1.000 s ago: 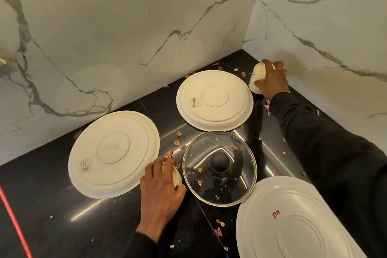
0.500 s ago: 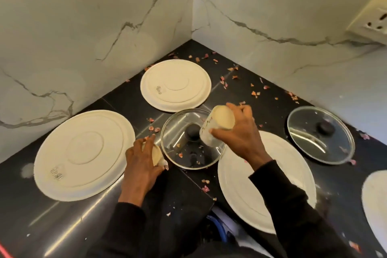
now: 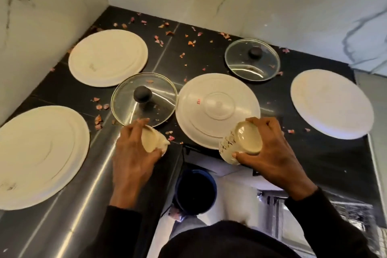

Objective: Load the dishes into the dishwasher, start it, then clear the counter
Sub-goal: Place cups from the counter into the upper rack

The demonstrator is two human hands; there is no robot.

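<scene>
**Two cups lifted, plates waiting**

Through the head camera I am taking the middle plate (image 3: 217,109) as my marker; it is lying upside down on the black counter (image 3: 326,159). At its near right edge, my right hand (image 3: 270,153) is curling round a cream cup (image 3: 240,144), tilted with its base towards me. Just left of the plate, my left hand (image 3: 134,153) is gripping a smaller cup (image 3: 154,139), close to a glass lid (image 3: 144,100). A second lid (image 3: 252,62) is sitting behind the plate, and three more plates (image 3: 107,56) are lying further out to the left and right. Petal scraps (image 3: 98,119) are littering the counter.

I am judging this as the loading step, barely begun. Next I am expecting to carry both cups down to the dishwasher, which I cannot make out clearly here, and then return for the plates.
</scene>
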